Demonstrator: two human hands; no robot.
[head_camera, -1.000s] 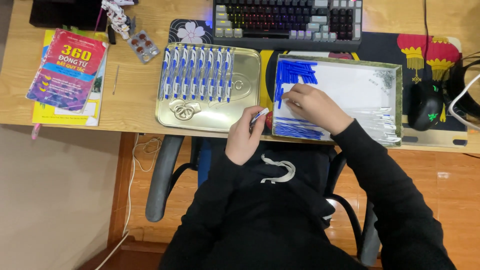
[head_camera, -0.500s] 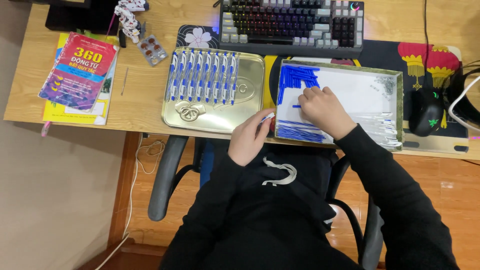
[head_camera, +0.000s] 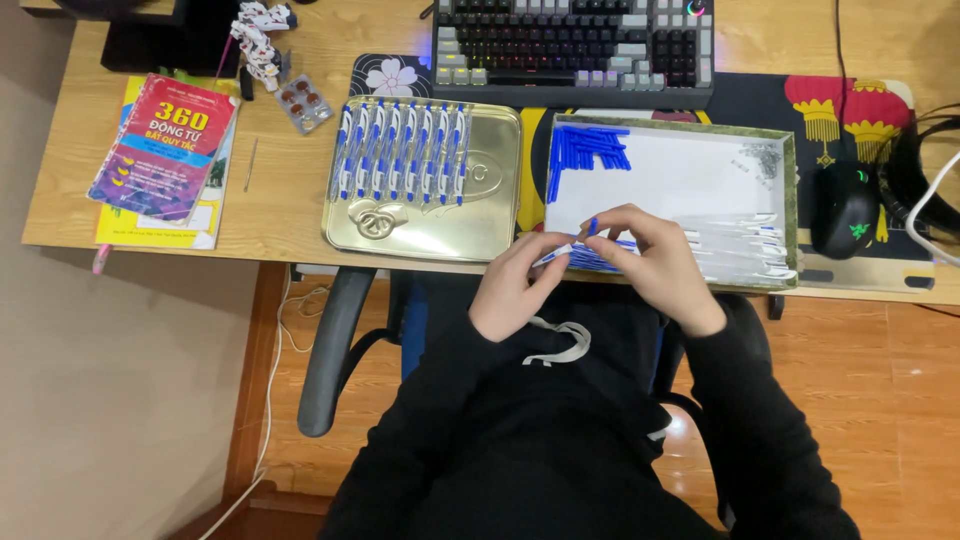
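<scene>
You hold a white pen barrel (head_camera: 556, 252) between the fingertips of your left hand (head_camera: 515, 288), at the near edge of the desk (head_camera: 290, 170), while your right hand (head_camera: 650, 260) pinches a small blue cap (head_camera: 592, 226) just above it. Both sit over the front of the white tray (head_camera: 700, 180), which holds loose blue caps (head_camera: 590, 150) and clear pen barrels (head_camera: 745, 245). To the left, finished pens (head_camera: 405, 150) lie in a row on the gold tin lid (head_camera: 430, 225).
</scene>
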